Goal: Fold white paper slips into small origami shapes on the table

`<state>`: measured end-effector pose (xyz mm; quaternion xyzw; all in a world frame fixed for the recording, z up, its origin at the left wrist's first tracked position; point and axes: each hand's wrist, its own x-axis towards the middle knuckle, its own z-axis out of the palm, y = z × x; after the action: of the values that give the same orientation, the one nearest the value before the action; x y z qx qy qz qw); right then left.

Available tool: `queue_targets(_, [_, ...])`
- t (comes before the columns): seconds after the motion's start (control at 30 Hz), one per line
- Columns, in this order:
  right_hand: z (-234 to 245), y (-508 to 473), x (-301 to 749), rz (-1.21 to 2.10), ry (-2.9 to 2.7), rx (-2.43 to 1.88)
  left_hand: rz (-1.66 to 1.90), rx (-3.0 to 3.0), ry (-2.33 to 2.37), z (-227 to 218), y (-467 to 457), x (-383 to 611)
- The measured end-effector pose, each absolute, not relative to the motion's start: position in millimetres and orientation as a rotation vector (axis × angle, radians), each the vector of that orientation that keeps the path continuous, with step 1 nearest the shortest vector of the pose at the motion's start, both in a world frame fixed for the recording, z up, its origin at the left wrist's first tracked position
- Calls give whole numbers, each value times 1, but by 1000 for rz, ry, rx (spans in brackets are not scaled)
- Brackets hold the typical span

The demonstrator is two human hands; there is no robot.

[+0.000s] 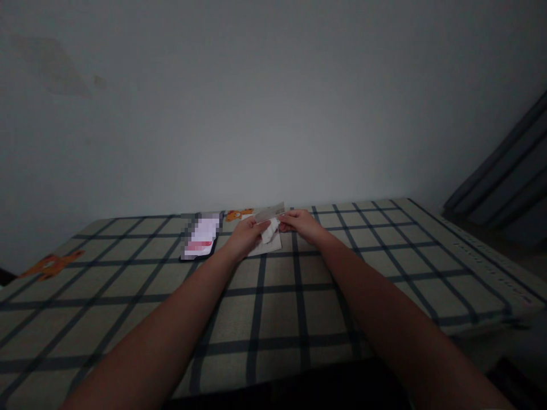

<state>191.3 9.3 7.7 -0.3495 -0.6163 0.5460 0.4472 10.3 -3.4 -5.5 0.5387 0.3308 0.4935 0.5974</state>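
My left hand is closed, its thumb and fingers pinching a small folded white piece that looks like paper or tissue. From the other side, the fingers of my right hand are pinched at the upper right edge of the same piece. A thin greyish sheet, possibly plastic film or a packet, stands up tilted behind the white piece, between both hands. Beneath them a flat white sheet lies on the tablecloth, partly hidden by my left hand. Dim light hides the finer detail of the fingertips.
A phone with a lit, blurred screen lies left of my left hand. The table wears a checked cloth with printed bears. A pale wall rises behind its far edge, and a dark curtain hangs at the right.
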Motion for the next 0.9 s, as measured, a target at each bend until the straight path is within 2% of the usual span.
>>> queue_targets(0.2, [3,13,191,1414,-1458,-800,1117,1322,727,-6,-2,11])
queue_targets(0.47, [4,12,192,1356,-1495,-831,1102,1572,1149,-6,-4,2])
queue_targets(0.9, [5,11,191,1305,-1607,-843,1143,1491,987,-4,-5,6])
